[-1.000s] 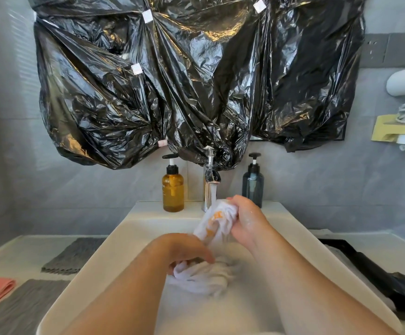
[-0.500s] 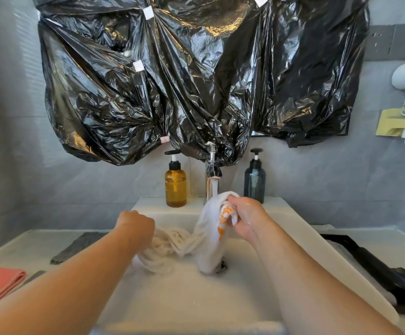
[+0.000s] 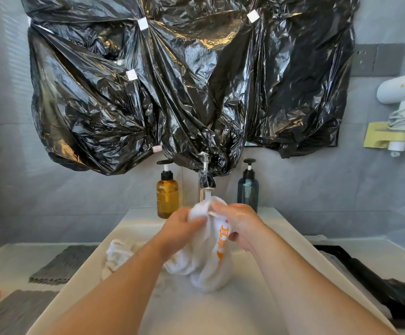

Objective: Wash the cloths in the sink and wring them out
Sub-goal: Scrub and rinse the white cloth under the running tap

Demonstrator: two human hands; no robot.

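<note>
The white cloth (image 3: 210,269) is clasped at its top by left grip (image 3: 179,229) and right grip (image 3: 242,226), long axis apparently vertical, hanging downward.

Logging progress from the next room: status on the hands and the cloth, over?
Left hand and right hand grip white cloth below faucet. Cloth's tail hangs into sink. Nothing blocking.

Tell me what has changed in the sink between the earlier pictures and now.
The left hand rose from low in the white sink basin, where it gripped the lower part of the white cloth with orange print, to the cloth's top under the chrome faucet, and grips it beside the right hand. The right hand kept its hold there; the amber pump bottle and the dark blue pump bottle stayed.
</note>
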